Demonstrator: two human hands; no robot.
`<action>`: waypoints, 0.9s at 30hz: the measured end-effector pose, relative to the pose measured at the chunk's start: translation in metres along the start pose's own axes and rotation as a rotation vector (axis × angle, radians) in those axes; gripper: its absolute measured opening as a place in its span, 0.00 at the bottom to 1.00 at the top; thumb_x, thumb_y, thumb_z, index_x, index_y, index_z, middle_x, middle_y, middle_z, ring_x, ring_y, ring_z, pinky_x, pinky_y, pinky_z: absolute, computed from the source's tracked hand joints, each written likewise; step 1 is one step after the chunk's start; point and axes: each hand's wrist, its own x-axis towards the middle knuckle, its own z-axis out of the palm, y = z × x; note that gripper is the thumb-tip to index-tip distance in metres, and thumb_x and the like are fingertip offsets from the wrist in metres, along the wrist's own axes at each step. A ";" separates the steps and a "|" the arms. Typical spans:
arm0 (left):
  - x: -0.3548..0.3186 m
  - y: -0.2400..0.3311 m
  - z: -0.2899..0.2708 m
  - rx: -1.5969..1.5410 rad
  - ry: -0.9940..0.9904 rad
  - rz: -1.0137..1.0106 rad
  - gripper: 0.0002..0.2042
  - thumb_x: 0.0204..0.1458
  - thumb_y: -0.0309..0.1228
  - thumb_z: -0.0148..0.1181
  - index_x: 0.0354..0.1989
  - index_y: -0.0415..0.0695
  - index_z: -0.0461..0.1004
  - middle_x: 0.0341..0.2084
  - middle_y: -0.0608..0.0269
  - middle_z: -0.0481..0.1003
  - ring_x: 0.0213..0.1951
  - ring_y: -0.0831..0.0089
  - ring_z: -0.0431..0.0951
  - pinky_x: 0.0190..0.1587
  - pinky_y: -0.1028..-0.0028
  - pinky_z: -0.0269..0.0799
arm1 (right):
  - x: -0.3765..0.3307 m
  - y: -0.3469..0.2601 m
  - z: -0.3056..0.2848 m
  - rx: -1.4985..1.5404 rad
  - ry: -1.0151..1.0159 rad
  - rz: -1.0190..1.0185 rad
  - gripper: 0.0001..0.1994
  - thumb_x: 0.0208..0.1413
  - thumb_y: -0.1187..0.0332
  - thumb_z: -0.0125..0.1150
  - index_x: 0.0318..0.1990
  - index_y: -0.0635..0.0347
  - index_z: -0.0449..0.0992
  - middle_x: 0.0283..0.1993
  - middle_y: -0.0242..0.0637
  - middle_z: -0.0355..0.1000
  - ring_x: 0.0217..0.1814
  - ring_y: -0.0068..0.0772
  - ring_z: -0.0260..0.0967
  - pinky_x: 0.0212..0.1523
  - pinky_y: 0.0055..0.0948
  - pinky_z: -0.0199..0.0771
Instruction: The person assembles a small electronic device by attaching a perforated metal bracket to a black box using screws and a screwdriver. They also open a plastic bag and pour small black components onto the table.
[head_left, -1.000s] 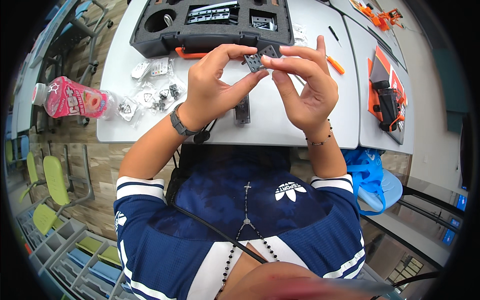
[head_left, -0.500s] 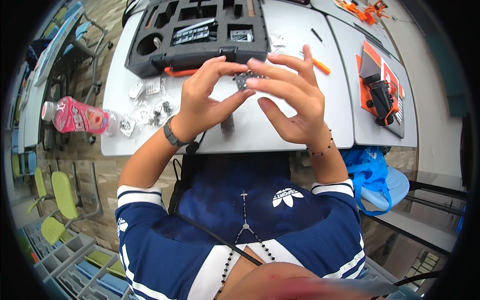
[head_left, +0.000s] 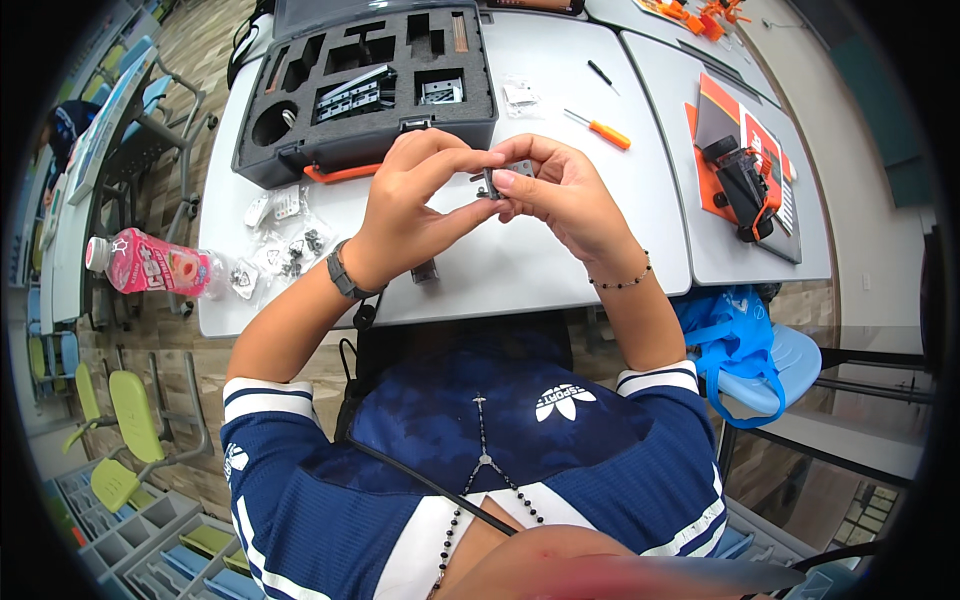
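Held part: your left hand (head_left: 405,205) and right hand (head_left: 560,195) meet above the grey table (head_left: 560,260), both pinching one small dark grey block (head_left: 503,180) between fingertips; the block is off the table, just below the case front.
Grip, left: thumb and forefinger closed on the block's left end.
Grip, right: fingertips closed on its right end and underside.
Case: black foam-lined tool case (head_left: 365,90) at 11 o'clock of your hands, lid open, cut-outs partly filled with metal parts; an orange strip runs along its front edge.
Bags: clear plastic packets of small hardware (head_left: 285,250) at 9 o'clock, scattered near the table's left edge.
Bottle: pink-labelled drink bottle (head_left: 150,268) lying on its side, further out at 9 o'clock, overhanging the left edge.
Screwdriver: orange-handled screwdriver (head_left: 600,128) at 1 o'clock, well apart from your hands.
Neighbour table: orange and white sheet with a black and orange device (head_left: 745,180) at 3 o'clock, across the seam.
Loose part: small dark piece (head_left: 425,270) on the table under your left wrist.
Open room: bare table surface lies below and to the right of your hands, up to the near edge.
Off-table: blue bag (head_left: 740,340) on a chair at 4 o'clock.
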 end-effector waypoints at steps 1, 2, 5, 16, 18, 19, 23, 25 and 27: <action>0.001 0.000 0.000 0.013 -0.035 0.007 0.18 0.34 0.24 0.70 0.38 0.40 0.76 0.34 0.59 0.72 0.33 0.71 0.72 0.37 0.76 0.69 | -0.001 0.001 -0.002 0.006 0.009 0.003 0.13 0.51 0.68 0.63 0.40 0.66 0.72 0.30 0.34 0.72 0.29 0.18 0.68 0.33 0.19 0.71; 0.002 -0.001 0.001 0.007 -0.074 0.000 0.18 0.34 0.24 0.69 0.39 0.40 0.76 0.34 0.59 0.72 0.34 0.71 0.73 0.37 0.76 0.69 | -0.001 0.003 -0.004 0.001 0.015 0.000 0.12 0.50 0.68 0.63 0.39 0.66 0.72 0.30 0.33 0.72 0.28 0.18 0.68 0.32 0.19 0.71; 0.003 -0.004 0.002 -0.030 -0.142 -0.042 0.20 0.37 0.25 0.68 0.43 0.40 0.73 0.33 0.59 0.73 0.35 0.70 0.73 0.38 0.75 0.69 | -0.001 0.010 -0.018 0.009 0.045 -0.005 0.10 0.50 0.70 0.62 0.39 0.64 0.73 0.30 0.32 0.72 0.27 0.17 0.67 0.31 0.17 0.69; -0.003 -0.035 0.002 0.192 -0.639 -0.242 0.11 0.44 0.26 0.59 0.39 0.39 0.75 0.26 0.54 0.76 0.28 0.62 0.76 0.33 0.70 0.71 | -0.017 0.013 -0.073 -0.046 0.211 0.023 0.08 0.49 0.71 0.63 0.35 0.64 0.74 0.29 0.30 0.70 0.27 0.16 0.65 0.29 0.16 0.68; 0.000 -0.042 0.014 0.228 -0.640 -0.196 0.10 0.42 0.25 0.59 0.36 0.39 0.76 0.26 0.54 0.76 0.30 0.60 0.76 0.35 0.68 0.71 | -0.016 0.016 -0.072 -0.052 0.202 0.049 0.08 0.49 0.71 0.63 0.36 0.64 0.74 0.29 0.30 0.70 0.26 0.17 0.65 0.28 0.16 0.68; 0.003 -0.044 0.018 0.245 -0.677 -0.194 0.10 0.42 0.25 0.59 0.35 0.39 0.77 0.26 0.55 0.76 0.30 0.60 0.76 0.36 0.68 0.71 | -0.016 0.016 -0.071 -0.056 0.199 0.061 0.09 0.49 0.71 0.63 0.36 0.64 0.74 0.29 0.30 0.70 0.26 0.17 0.65 0.28 0.16 0.68; 0.016 -0.050 0.029 0.292 -0.797 -0.200 0.06 0.42 0.26 0.59 0.30 0.40 0.77 0.26 0.56 0.76 0.30 0.60 0.76 0.36 0.67 0.71 | -0.017 0.016 -0.068 -0.039 0.179 0.095 0.10 0.49 0.71 0.64 0.37 0.65 0.74 0.29 0.30 0.69 0.25 0.17 0.65 0.28 0.16 0.69; 0.018 -0.050 0.030 0.287 -0.807 -0.199 0.04 0.42 0.26 0.59 0.27 0.40 0.76 0.25 0.56 0.75 0.29 0.59 0.76 0.35 0.67 0.71 | -0.016 0.016 -0.067 -0.024 0.168 0.108 0.10 0.49 0.71 0.64 0.37 0.65 0.74 0.29 0.30 0.69 0.26 0.18 0.65 0.28 0.17 0.69; 0.016 -0.050 0.029 0.269 -0.783 -0.196 0.03 0.42 0.25 0.58 0.25 0.39 0.74 0.24 0.56 0.75 0.29 0.59 0.75 0.35 0.66 0.70 | -0.015 0.020 -0.069 -0.007 0.181 0.109 0.10 0.49 0.71 0.63 0.37 0.65 0.74 0.29 0.30 0.69 0.26 0.17 0.65 0.28 0.17 0.69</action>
